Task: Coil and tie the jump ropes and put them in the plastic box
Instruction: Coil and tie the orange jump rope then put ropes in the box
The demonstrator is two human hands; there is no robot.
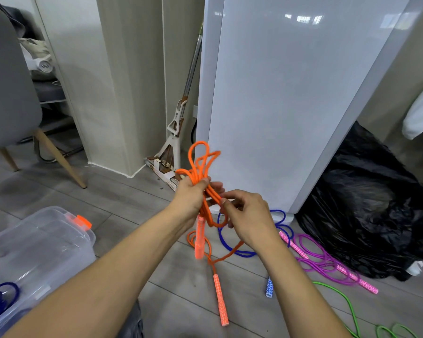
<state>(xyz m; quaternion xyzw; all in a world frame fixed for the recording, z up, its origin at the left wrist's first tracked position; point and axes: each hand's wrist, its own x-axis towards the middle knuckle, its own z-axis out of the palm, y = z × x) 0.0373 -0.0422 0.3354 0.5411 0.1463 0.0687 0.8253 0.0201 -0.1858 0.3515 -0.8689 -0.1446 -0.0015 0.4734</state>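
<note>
My left hand [193,193] grips a bundle of orange jump rope [200,162] loops held upright in mid-air. One orange handle [199,237] hangs below that hand; the other orange handle [220,300] lies on the floor. My right hand [248,218] pinches a strand of the same orange rope just right of the bundle. The clear plastic box [47,240] with an orange latch sits at the lower left, a coiled dark blue rope [0,298] inside it.
On the floor to the right lie a blue rope [230,250], a purple rope with pink handles [327,262] and a green rope [352,311]. A black rubbish bag [366,215] stands at the right, a white cabinet [291,106] and mop [174,132] behind, a grey chair [7,89] at the left.
</note>
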